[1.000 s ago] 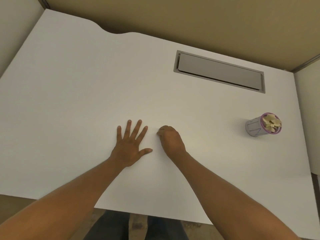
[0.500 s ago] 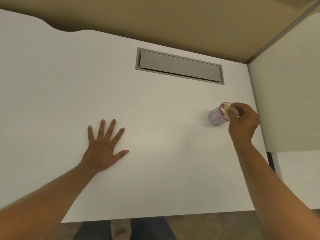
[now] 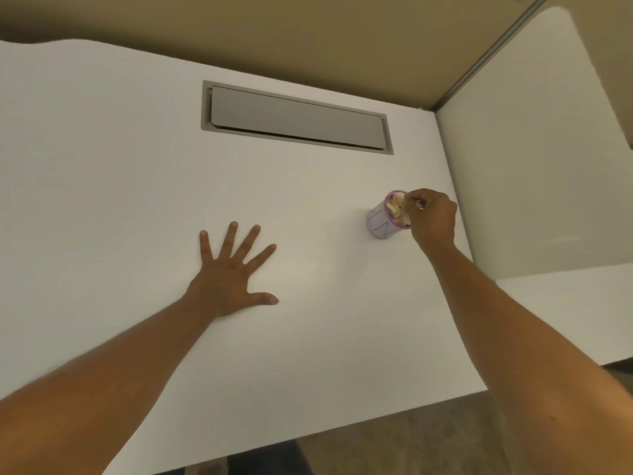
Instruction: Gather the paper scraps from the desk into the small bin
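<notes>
One view only here, from the head, high above the worktop (image 3: pixel 137 166) and tilted steeply down and forward. Wide-angle lens: the worktop's far edge bows and the side panel (image 3: pixel 534 149) on the right leans inward. Both forearms run in from the bottom corners, big and close to the lens, the hands much smaller farther out. The left hand (image 3: pixel 229 275) sits just left of centre frame, the right hand (image 3: pixel 433 219) right of centre at the small bin (image 3: pixel 380 224). The grey hatch (image 3: pixel 294 118) lies in the upper middle, the wall beyond it along the top. The worktop's near edge cuts diagonally across the bottom, floor showing below. No second view to share anything with.
</notes>
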